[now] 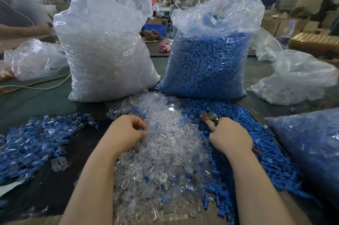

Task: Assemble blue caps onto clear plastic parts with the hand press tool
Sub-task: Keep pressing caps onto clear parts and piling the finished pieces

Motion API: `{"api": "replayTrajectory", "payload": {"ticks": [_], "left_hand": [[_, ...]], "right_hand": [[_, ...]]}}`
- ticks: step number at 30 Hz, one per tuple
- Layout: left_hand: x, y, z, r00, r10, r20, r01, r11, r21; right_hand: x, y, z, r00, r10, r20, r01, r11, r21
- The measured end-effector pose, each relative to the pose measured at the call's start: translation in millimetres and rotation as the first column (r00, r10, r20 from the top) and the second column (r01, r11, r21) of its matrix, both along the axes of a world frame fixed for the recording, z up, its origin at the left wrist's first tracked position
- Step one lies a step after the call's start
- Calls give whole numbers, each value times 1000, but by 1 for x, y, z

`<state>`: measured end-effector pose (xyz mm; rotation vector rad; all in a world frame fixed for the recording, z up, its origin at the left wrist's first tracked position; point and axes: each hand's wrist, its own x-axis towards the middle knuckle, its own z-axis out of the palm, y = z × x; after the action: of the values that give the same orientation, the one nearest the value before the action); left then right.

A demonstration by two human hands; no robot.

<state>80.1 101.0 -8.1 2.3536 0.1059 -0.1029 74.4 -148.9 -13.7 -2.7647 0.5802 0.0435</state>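
While the left hand (128, 131) is digging into the loose heap of clear plastic parts (165, 142) at the middle of the desk's near edge, its fingers are curling round something small and blue, seemingly a cap, though what exactly it is pinching cannot be told. The right hand (230, 135) is gripping the handles of the metal hand press tool (210, 119), jaw end pointing up and away, over the spread of loose blue plastic caps (256, 138) lying toward the near right.

Step in hand, as judged: picking one clear part and one cap for pressing. Doing it well is likely calling for a single part pinched cleanly, cap seated square before the tool is squeezing, and the tool kept close.

Both forearms are reaching forward from the near edge, wrists bent down, knuckles up.

Assembled blue-and-clear pieces (36, 142) are lying along the near left. Two tall clear plastic sacks, one of clear parts (106, 50), one of blue caps (207, 59), are standing toward the far edge.
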Motion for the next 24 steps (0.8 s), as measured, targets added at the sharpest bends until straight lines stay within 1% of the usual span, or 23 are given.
{"api": "replayTrajectory", "payload": {"ticks": [3, 7, 12, 15, 18, 20, 24], "left_hand": [[0, 2, 1, 1000, -3, 11, 3, 1000, -25], [-1, -3, 2, 997, -71, -9, 70, 992, -109], [-2, -7, 5, 985, -174, -12, 172, 979, -114], [-2, -10, 6, 972, -230, -44, 223, 968, -115], [-1, -15, 3, 981, -192, -4, 192, 981, -40], [-1, -16, 2, 985, -174, 20, 174, 984, -25], [-1, -17, 3, 993, -91, 76, 101, 986, -133]], "right_hand": [[0, 1, -1, 1000, -2, 10, 2, 1000, -16], [0, 1, -2, 1000, 5, 13, -5, 1000, -10], [0, 0, -1, 1000, 10, 29, -10, 1000, -9], [1, 1, 0, 997, -13, 81, 14, 1000, -10], [1, 1, 1, 996, -15, 92, 18, 999, -31], [1, 2, 0, 997, -10, 81, 12, 1000, -20], [2, 2, 2, 995, -21, 101, 19, 1000, 14]]}}
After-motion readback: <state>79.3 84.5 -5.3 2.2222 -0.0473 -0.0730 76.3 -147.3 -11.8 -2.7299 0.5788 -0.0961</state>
